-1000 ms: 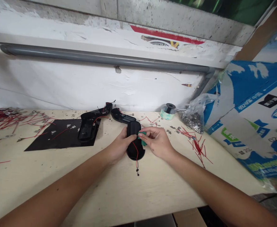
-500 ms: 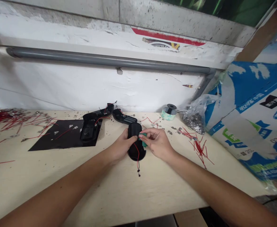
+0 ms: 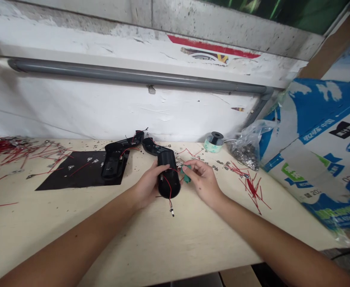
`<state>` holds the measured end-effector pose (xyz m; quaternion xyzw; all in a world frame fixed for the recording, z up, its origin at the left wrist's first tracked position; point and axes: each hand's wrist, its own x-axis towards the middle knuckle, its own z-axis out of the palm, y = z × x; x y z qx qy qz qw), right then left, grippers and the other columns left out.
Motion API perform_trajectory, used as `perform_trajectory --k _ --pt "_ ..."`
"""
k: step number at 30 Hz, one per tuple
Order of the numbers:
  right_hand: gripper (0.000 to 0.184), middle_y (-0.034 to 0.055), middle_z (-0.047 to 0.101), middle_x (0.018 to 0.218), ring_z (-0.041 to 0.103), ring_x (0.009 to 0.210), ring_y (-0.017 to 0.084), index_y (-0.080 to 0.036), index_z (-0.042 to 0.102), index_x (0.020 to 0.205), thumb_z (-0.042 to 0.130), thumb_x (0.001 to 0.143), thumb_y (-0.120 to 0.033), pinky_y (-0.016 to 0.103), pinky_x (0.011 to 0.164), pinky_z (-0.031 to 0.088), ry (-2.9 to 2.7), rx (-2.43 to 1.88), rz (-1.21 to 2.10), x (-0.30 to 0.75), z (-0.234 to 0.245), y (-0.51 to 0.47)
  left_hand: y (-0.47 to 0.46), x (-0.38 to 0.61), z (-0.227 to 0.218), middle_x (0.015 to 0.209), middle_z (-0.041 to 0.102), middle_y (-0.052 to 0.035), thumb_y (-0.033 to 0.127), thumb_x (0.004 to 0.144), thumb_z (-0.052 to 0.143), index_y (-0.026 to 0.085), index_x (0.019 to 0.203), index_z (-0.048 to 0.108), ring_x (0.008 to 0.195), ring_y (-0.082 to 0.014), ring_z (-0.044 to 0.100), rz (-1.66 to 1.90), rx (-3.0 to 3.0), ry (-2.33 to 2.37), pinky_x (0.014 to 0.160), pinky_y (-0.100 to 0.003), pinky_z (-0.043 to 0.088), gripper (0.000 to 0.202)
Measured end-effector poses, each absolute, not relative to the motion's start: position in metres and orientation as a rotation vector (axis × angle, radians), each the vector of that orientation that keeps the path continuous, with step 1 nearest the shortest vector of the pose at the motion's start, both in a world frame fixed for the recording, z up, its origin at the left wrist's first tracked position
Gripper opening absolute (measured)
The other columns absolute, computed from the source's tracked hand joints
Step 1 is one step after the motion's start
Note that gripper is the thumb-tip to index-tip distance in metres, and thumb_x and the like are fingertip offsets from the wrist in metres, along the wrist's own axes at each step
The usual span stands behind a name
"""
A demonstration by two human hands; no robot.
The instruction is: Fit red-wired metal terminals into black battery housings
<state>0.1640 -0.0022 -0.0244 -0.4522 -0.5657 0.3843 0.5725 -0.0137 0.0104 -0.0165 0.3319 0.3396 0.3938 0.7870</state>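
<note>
My left hand (image 3: 148, 181) grips a black plastic housing (image 3: 169, 185) by its left side, thumb laid over the top. Out of the housing's front end hangs a red and black wire (image 3: 170, 199) with a small connector at its tip. Just right of the housing, my right hand (image 3: 203, 179) pinches a small green piece (image 3: 186, 173) between thumb and fingers; its exact kind cannot be made out. A thin red wire runs across the housing toward that green piece. Behind the housing lies another open black housing (image 3: 152, 146).
A black sheet (image 3: 73, 173) bears a further black housing (image 3: 111, 165). Red wires (image 3: 1, 147) are heaped at the left, more (image 3: 252, 189) at the right. A tape roll (image 3: 213, 143), a bag of metal parts (image 3: 246, 151) and a printed carton (image 3: 318, 159) stand at right.
The green piece was over the housing's right edge; now it is off to the right, apart from it. The housing has tilted and shifted slightly left, with the dangling connector.
</note>
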Motion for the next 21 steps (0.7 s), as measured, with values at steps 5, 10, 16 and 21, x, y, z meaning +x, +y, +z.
perform_trajectory --k 5,10,16,21 --pt "0.029 0.0006 0.063 0.084 0.059 0.069 0.015 -0.022 0.046 0.091 0.064 0.085 -0.043 0.030 0.067 0.048 -1.237 -0.920 1.084 0.169 -0.026 0.000 0.011 -0.012 -0.012 0.113 0.068 -0.0144 0.030 0.088 0.055 0.014 0.113 0.057 0.101 -0.0267 0.068 0.879 0.616 0.665 0.090 -0.039 0.053 0.029" --pt "0.026 -0.0058 0.051 0.062 0.044 0.047 0.010 -0.021 0.050 0.097 0.059 0.088 -0.045 0.023 0.047 0.037 -1.417 -1.059 1.280 0.173 -0.014 -0.008 0.010 -0.010 -0.010 0.111 0.067 -0.0110 0.014 0.085 0.055 0.017 0.115 0.051 0.098 -0.0233 0.067 0.974 0.605 0.670 0.083 -0.038 0.054 0.031" --pt "0.029 -0.0056 0.044 0.051 0.032 0.039 0.008 -0.018 0.055 0.079 0.056 0.088 -0.045 0.022 0.039 0.022 -1.613 -1.423 1.351 0.175 0.006 -0.011 0.007 -0.009 -0.013 0.113 0.064 -0.0098 0.013 0.087 0.055 0.021 0.118 0.046 0.094 -0.0198 0.065 0.961 0.650 0.655 0.080 -0.034 0.054 0.034" --pt "0.030 -0.0032 0.045 0.053 0.041 0.050 0.010 -0.016 0.052 0.062 0.052 0.088 -0.032 0.022 0.048 0.029 -1.947 -1.500 0.935 0.184 0.020 -0.021 -0.001 -0.002 -0.017 0.121 0.061 -0.0118 0.017 0.091 0.057 0.026 0.133 0.033 0.106 -0.0243 0.063 0.952 0.687 0.538 0.090 -0.044 0.051 0.050"
